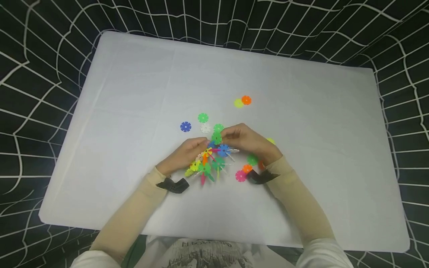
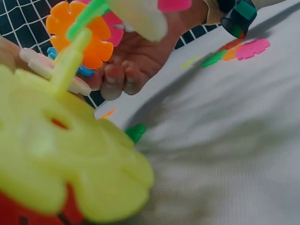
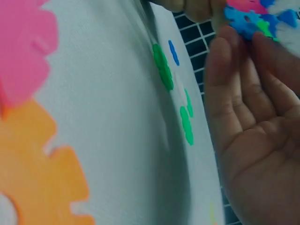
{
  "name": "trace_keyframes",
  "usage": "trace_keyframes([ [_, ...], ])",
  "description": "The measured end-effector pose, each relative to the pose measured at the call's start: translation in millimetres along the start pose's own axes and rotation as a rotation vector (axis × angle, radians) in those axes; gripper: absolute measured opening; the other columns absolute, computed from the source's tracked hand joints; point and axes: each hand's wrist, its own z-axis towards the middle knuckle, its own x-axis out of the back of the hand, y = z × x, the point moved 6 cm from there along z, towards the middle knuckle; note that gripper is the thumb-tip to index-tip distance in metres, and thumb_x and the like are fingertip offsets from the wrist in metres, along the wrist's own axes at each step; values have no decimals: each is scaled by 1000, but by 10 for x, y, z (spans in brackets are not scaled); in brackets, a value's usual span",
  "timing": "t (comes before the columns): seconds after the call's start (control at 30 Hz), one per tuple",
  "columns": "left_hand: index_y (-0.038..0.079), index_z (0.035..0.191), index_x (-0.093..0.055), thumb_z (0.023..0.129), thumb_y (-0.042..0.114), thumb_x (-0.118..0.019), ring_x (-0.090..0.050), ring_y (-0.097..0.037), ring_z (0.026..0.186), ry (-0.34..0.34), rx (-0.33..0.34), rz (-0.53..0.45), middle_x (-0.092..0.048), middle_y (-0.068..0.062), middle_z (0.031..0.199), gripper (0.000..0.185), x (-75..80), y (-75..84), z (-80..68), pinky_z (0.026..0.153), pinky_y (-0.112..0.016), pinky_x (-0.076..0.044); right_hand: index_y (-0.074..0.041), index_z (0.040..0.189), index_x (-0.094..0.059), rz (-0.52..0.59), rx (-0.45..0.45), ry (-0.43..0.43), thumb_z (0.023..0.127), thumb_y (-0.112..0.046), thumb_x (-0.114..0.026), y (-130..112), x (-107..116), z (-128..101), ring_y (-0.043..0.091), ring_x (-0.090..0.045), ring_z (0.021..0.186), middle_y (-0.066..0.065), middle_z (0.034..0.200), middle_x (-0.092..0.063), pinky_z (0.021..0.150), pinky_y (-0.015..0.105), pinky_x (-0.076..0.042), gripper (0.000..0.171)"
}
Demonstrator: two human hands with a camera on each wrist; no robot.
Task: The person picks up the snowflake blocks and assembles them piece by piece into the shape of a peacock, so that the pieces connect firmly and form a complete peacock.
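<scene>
A cluster of interlocked plastic discs (image 1: 210,160) in yellow, blue, green, orange and pink rests on the white table (image 1: 134,111) between both hands. My left hand (image 1: 187,152) grips the cluster from its left side. In the left wrist view a yellow disc (image 2: 70,159) of the cluster fills the front, with an orange disc (image 2: 79,33) above it. My right hand (image 1: 246,139) pinches a green disc (image 1: 216,137) at the cluster's far top. In the right wrist view its fingertips (image 3: 225,42) meet a blue disc (image 3: 246,21).
Loose discs lie around the hands: blue (image 1: 185,126), green (image 1: 202,117), white (image 1: 205,128), then yellow (image 1: 238,103) and orange (image 1: 246,99) farther back. Pink (image 1: 240,175), orange (image 1: 247,168) and green (image 1: 252,160) discs lie by the right wrist. Black netting (image 1: 40,74) surrounds the table.
</scene>
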Motion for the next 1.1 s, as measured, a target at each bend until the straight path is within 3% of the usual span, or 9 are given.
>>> trace_keyframes([
  [0.2,1,101,-60,111,28,-37,-62,-7,74,-25,32,12,-63,0,84,36,15,-25,1,68,-19,-52,-13,132,-64,40,23,2,105,-23,-53,-24,53,-33,27,-60,116,6,124,-65,106,39,-51,31],
  [0.37,2,117,-62,111,34,-37,-71,-10,85,-64,75,-45,-72,-2,99,41,31,-58,-14,80,-23,-59,-18,139,-59,28,84,-93,104,-21,-50,-153,8,-72,21,-50,135,0,143,-58,115,46,-44,36],
  [0.53,2,122,-62,111,37,-37,-69,-10,95,-96,76,-62,-72,-2,107,44,38,-82,-13,88,-25,-58,-23,137,-61,-41,111,-186,100,-19,-54,-248,-41,-79,21,-52,134,0,140,-61,112,48,-45,38],
  [0.77,3,129,-61,110,36,-37,-66,-12,106,-129,78,-95,-71,-3,116,45,32,-85,-26,98,-26,-55,-19,133,-62,-33,81,-245,97,-19,-61,-259,-40,20,24,-54,129,4,132,-64,110,48,-47,36],
  [1.1,-1,126,-60,111,34,-35,-67,-10,99,-147,70,-139,-70,0,112,46,28,-79,-20,92,-24,-56,-8,124,-60,-65,94,-387,93,-6,-63,-352,-67,139,30,-65,110,10,114,-71,101,43,-53,31],
])
